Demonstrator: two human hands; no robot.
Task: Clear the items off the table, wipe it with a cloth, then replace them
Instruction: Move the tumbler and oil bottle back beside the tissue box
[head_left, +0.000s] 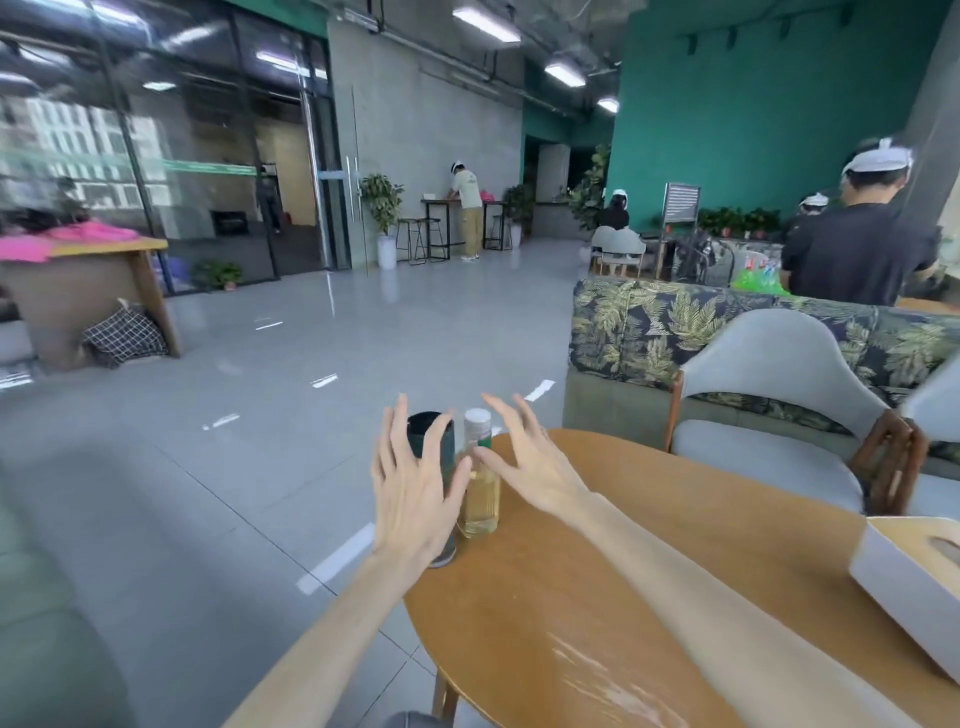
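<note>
A round wooden table fills the lower right. At its left edge stand a dark green cylindrical tumbler and, just right of it, a clear bottle of yellowish liquid with a white cap. My left hand is spread open in front of the tumbler, partly hiding it. My right hand is open with fingers apart, right beside the bottle, its thumb at the bottle's shoulder. Neither hand grips anything. A white tissue box rests at the table's right edge.
A grey padded chair with wooden arms stands behind the table on the right, with a leaf-patterned sofa behind it. Grey tiled floor opens to the left. Several people stand or sit far back and at right.
</note>
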